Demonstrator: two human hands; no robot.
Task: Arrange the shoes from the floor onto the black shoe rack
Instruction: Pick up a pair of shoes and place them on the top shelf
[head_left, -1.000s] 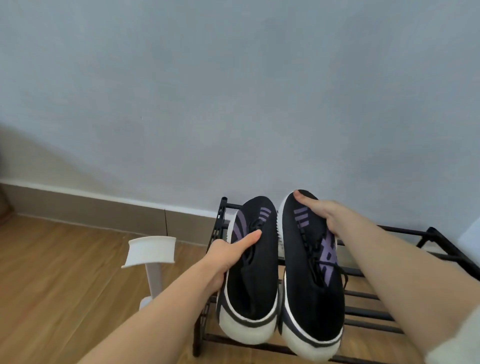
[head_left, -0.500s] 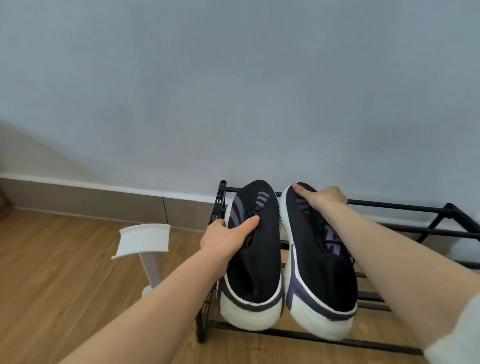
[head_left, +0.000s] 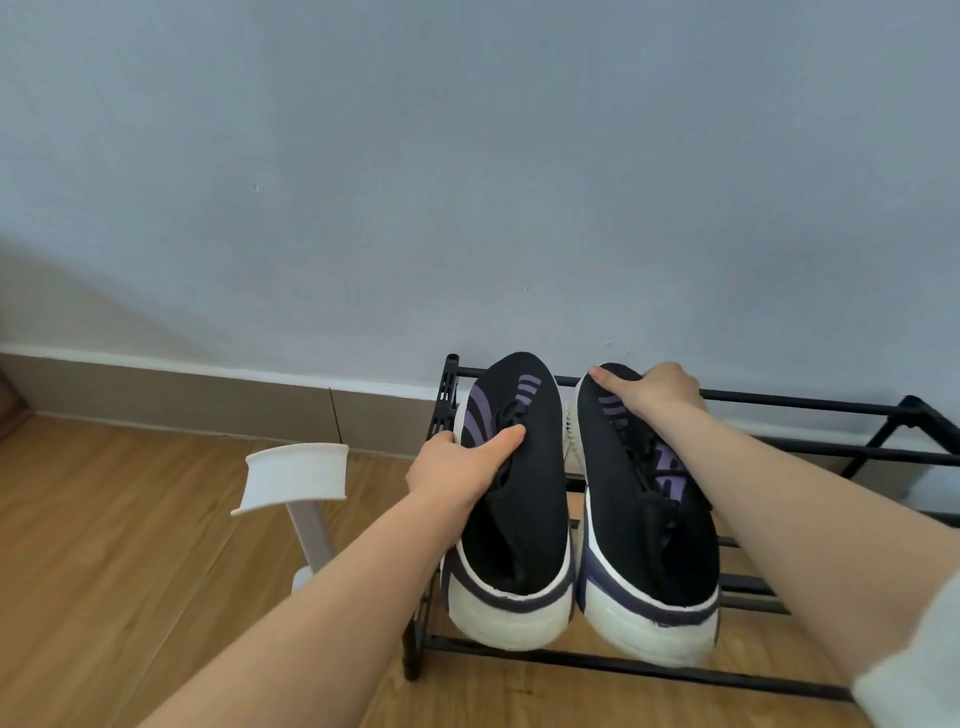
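Two black sneakers with purple stripes and thick white soles lie side by side on the left end of the black shoe rack, toes toward the wall. My left hand grips the left sneaker at its laces and outer side. My right hand holds the right sneaker near its toe, fingers wrapped over the far side. Both heels point toward me, over the rack's front bar.
A white stand with a curved top is on the wooden floor just left of the rack. The rack stands against a pale blue wall with a brown skirting. The rack's right part shows bare bars.
Both hands have pushed the two sneakers a little farther toward the wall. The right sneaker now sits flatter, with its toe at the rear bar.
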